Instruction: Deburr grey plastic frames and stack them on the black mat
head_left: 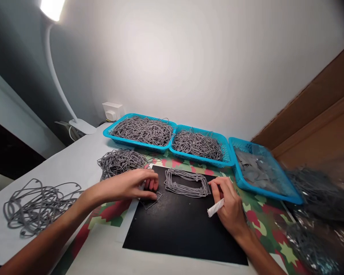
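Thin grey frame [154, 203] at black mat's [183, 233] left side, likely light, springy, best pinched by 1 edge; left hand [143, 181] curls over it, grip unclear, right hand [228, 202] holds white-wrapped tool [216, 207].

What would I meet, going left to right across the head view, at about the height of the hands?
Loose grey tangle → left hand → neat grey frame stack → right hand → rightmost blue basket.
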Demonstrator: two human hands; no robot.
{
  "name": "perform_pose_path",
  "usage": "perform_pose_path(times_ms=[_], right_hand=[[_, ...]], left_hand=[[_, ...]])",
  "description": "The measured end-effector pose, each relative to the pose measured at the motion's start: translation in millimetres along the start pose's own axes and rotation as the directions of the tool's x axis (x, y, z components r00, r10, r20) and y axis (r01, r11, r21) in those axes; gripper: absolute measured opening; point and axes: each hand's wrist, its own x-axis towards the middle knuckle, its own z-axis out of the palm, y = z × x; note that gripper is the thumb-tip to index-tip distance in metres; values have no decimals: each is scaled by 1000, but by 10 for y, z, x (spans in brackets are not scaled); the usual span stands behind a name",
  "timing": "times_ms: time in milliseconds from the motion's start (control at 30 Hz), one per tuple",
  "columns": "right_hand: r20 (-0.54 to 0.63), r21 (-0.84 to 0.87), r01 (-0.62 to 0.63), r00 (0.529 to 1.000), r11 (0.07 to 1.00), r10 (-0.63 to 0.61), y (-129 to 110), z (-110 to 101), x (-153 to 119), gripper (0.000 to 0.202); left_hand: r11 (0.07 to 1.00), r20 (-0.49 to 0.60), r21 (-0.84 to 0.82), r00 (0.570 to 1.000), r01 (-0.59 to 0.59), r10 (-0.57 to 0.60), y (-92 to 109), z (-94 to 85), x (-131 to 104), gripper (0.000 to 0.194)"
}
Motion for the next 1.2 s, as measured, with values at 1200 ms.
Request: perform_pose_path(times_ms=[1200], right_hand=[[425, 237, 298, 824, 925, -374, -236, -34, -86, 20]], left_hand=[[927, -92, 161, 930, -340, 357, 64, 462, 204, 32]])
